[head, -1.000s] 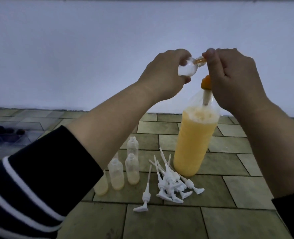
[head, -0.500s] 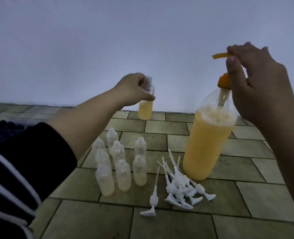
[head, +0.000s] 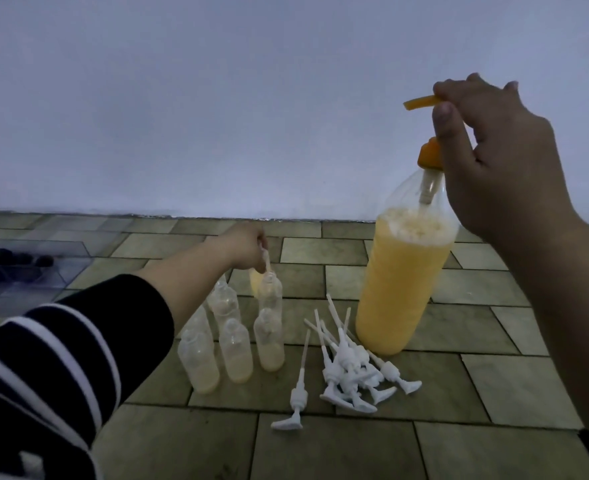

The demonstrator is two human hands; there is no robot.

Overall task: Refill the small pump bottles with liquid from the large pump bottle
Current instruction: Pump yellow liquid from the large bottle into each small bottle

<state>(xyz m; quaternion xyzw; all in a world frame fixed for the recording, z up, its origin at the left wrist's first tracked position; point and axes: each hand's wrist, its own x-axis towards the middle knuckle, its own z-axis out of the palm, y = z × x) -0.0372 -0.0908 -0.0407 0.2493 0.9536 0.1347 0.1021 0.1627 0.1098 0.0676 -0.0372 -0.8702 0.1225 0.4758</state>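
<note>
floor (head: 355, 452); big bottle (head: 400, 289) at 3 o'clock, nearly full; small bottles (head: 232, 341) clustered at centre; loose pumps (head: 352, 375) at 5 o'clock. step: setting down a filled bottle (head: 255, 280) behind the cluster; next likely calls for picking an unfilled one. left hand (head: 248, 249) reaches low, fingers pinching its neck; right hand (head: 487, 154) raised, curled round the orange pump head (head: 421, 100).

plain pale wall (head: 251, 98) meeting a floor (head: 320, 445) of greenish rectangular tiles; dim light; clear tray (head: 61, 268) at far left.
</note>
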